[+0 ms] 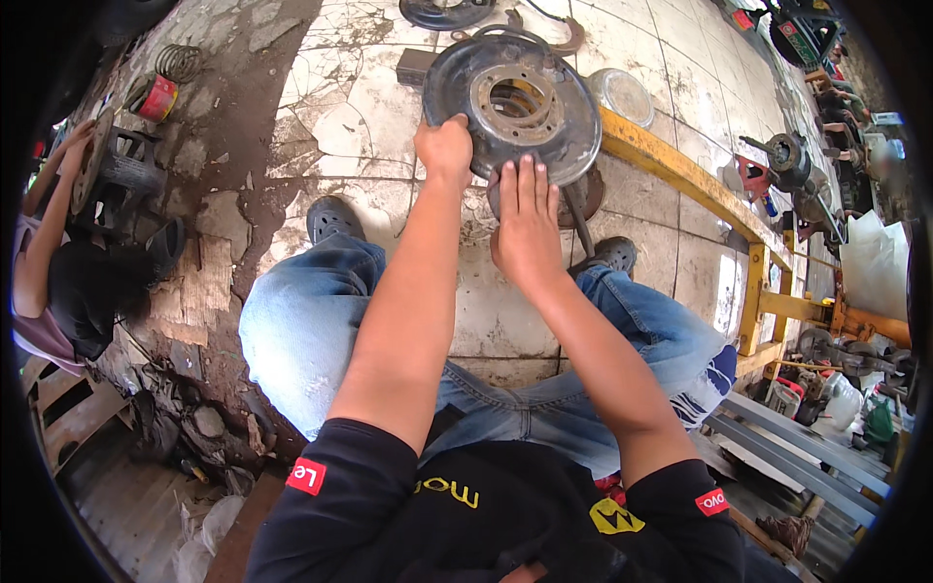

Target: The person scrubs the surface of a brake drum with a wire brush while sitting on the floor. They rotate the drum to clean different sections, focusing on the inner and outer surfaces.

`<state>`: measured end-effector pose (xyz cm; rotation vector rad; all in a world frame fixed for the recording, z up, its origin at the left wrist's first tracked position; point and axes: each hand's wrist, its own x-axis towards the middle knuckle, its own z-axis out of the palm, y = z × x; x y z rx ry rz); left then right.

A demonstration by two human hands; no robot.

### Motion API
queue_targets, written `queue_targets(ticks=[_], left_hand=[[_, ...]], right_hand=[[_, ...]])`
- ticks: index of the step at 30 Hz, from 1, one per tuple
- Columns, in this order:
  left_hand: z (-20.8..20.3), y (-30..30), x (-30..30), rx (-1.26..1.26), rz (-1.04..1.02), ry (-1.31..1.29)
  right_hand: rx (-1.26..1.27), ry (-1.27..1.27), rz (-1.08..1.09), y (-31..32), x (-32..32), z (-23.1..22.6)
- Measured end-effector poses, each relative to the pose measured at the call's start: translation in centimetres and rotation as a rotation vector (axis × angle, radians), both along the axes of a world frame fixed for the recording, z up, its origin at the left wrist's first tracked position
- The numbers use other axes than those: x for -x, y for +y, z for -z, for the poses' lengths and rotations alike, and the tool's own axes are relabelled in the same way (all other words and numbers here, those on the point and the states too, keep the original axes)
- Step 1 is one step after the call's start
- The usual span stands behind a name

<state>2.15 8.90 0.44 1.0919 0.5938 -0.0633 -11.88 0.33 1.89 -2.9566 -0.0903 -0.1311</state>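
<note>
In front of me, between my feet, a black round brake backing plate [575, 117] is tilted above the tiled floor. A bolt-holed metal ring surrounds its centre opening, through which rusty rings show. My left hand [444, 149] grips the plate's near-left edge, thumb on top and the other fingers mostly hidden beneath. My right hand [530, 219] lies with outstretched fingers against the near edge, fingertips on the dark surface. Under the plate, a brown round metal part [591, 194] and a dark bar [577, 222] are partly covered.
A yellow metal frame [680, 177] runs along the right. Beyond the plate are a round metal lid [622, 95], a dark block [415, 67] and another black plate [445, 12]. At left, a co-worker's hands [78, 141] hold a disc [94, 160], near a red can [155, 98] and coil spring [179, 63].
</note>
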Motion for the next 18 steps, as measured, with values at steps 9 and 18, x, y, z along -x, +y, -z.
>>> queue_targets(ticks=[9, 18], left_hand=[[0.2, -0.3, -0.3, -0.074, 0.023, 0.002], [1.2, 0.2, -0.3, 0.012, 0.023, -0.005]], right_hand=[[-0.013, 0.061, 0.01, -1.3, 0.0, -0.1], [0.019, 0.112, 0.058, -1.0, -0.2, -0.4]])
